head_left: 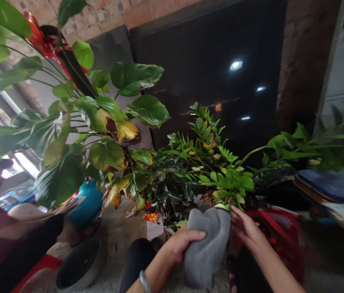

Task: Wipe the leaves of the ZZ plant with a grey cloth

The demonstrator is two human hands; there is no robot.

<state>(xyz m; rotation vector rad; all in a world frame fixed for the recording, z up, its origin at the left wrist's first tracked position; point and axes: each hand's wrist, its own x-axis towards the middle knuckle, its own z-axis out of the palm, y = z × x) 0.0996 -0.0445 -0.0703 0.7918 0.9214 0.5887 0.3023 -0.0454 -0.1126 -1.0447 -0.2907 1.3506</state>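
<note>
My left hand [184, 244] grips a grey cloth [207, 248], thumb lying on top of it and a bangle round the wrist. The cloth is draped downward, and its upper end lies against a pale green leaf [221, 206] low on the leafy plant [229, 183]. Just right of the cloth is my right hand [247, 230], its fingers stretched out toward that leaf and the cloth's edge. The cloth partly hides the leaf, and I cannot tell whether the right fingertips touch it.
A tall broad-leaved plant [107, 152] with some yellowed leaves stands left. Another person's hand [68, 205] is by a teal container [86, 203]. A dark round bowl [79, 264] sits lower left. Right are a red bag [281, 232] and a blue-topped stack [327, 183]; behind, a dark glossy panel [205, 61].
</note>
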